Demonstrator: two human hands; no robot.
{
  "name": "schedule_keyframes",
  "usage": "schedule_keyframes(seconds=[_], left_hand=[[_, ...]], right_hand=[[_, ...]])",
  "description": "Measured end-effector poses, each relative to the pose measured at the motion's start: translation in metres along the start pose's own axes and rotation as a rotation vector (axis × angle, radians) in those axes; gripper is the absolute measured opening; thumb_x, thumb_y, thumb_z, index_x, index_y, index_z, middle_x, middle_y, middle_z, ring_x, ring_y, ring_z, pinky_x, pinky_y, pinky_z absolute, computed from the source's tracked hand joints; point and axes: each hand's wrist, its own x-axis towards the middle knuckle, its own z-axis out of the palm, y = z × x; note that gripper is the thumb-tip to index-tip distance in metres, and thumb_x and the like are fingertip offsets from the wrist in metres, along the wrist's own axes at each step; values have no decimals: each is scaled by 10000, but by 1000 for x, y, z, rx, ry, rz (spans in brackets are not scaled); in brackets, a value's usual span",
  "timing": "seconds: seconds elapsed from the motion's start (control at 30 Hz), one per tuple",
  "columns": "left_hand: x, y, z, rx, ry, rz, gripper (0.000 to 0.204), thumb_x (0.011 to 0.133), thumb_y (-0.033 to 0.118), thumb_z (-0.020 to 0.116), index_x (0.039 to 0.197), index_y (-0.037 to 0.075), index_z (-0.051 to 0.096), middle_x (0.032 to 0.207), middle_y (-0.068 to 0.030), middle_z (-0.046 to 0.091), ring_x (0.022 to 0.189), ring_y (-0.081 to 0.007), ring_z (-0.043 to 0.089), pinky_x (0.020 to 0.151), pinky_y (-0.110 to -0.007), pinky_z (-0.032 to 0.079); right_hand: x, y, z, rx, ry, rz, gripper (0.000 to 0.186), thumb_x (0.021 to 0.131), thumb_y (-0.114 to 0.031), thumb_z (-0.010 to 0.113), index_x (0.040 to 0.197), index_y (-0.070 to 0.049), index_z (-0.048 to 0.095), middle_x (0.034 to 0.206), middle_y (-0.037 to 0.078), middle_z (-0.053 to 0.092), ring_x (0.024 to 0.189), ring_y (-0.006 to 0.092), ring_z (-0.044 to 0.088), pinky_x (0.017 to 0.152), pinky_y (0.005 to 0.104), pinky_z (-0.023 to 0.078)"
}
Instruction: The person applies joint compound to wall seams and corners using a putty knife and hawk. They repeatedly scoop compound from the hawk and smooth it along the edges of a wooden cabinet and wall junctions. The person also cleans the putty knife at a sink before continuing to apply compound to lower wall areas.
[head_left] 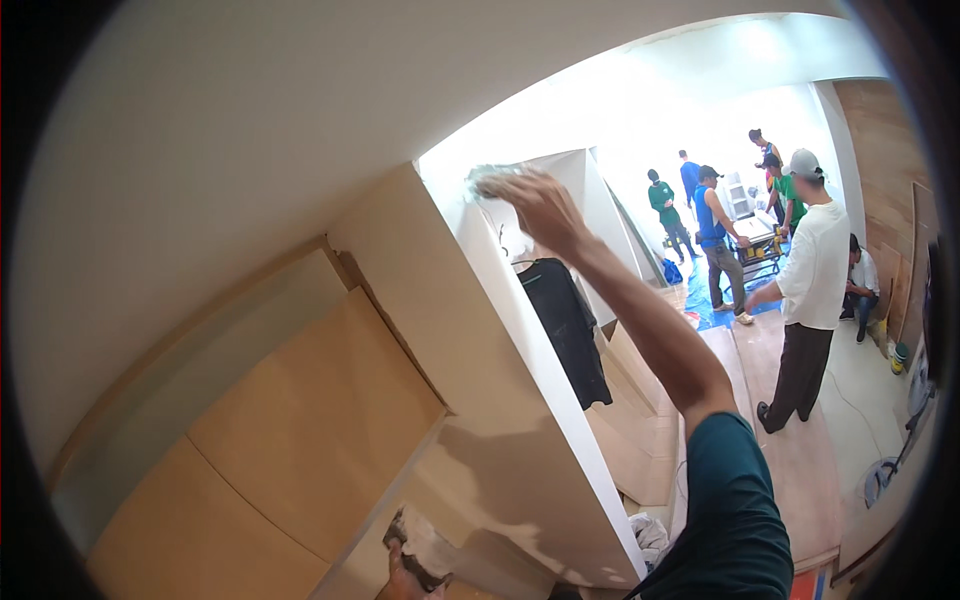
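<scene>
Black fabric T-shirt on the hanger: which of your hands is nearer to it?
Right. In the head view, the right hand is raised just above the black T-shirt; the left hand is farther off, well below and to its left.

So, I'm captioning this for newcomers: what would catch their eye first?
Probably the person's right arm first, stretched up through the middle, its right-hand grip holding a pale item too washed out to identify. Next, the black T-shirt hanging beyond the white wall edge, and the standing person in a white long-sleeved top at right. Near the bottom edge, the left-hand grip holds a flat plate smeared with pale material.
</scene>
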Motion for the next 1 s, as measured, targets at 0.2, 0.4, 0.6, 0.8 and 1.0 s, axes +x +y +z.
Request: schedule_keyframes(seconds=[0.2,0.4,0.6,0.8,1.0], left_hand=[[57,-50,33,-213,-334,-130,449,991,410,435,1321,108,477,1223,-77,586,1069,-236,603,854,-363,522],[32,-70,116,-175,-365,-183,390,992,371,475,1253,82,491,1202,-75,577,1065,-200,597,877,-346,508],[19,-74,116,-277,-417,-101,464,975,440,477,1276,89,499,1156,-57,600,1052,-186,597,883,-346,511],[-1,-127,115,-152,-337,-144,424,986,378,490,1245,42,495,1175,-82,588,979,-202,634,833,-346,532],[-39,-51,72,-112,-366,101,533,951,444,523,1322,69,449,1212,-95,560,1097,-230,571,936,-399,477]], right_hand=[[-127,-196,-63,503,-89,318,509,809,57,522,1275,-141,576,1083,123,673,770,273,669,644,347,546],[-166,-241,-124,411,-363,417,528,772,74,600,1250,-150,617,1156,102,669,831,221,706,764,293,575],[-209,-189,-126,1075,-166,1351,341,927,-140,613,1239,-13,560,968,32,676,810,135,670,715,252,549],[-245,-220,-135,1539,-155,1958,387,898,-187,642,1246,-47,546,848,-23,633,663,52,595,508,196,472],[-130,-126,-128,1090,171,1084,435,851,-24,643,1258,8,492,1130,89,612,1064,185,590,922,309,475]])
